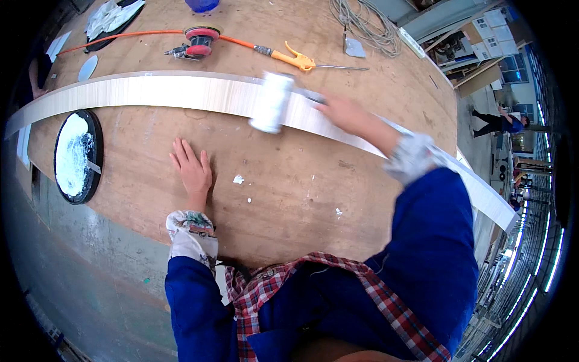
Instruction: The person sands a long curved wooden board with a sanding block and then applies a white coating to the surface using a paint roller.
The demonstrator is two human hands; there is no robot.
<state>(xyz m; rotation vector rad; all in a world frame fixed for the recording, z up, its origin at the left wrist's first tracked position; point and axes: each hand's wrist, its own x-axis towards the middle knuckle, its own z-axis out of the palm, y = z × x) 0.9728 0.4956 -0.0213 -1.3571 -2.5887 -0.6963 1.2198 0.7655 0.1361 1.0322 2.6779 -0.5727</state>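
My right hand grips the dark handle of a roller, whose white sleeve, blurred by motion, lies across a long, narrow strip with pale wood grain. The strip spans the wooden table from left to right and looks bowed in this view. My left hand rests on the tabletop on the near side of the strip, fingers spread and holding nothing. To its left stands a round black tub with thick white stuff in it and a small flat piece at its rim.
Beyond the strip lie a red sander, an orange hose and a yellow air blow gun. Coiled grey cable sits at the far right. Another person's hand is at the strip's left end. White crumbs dot the table.
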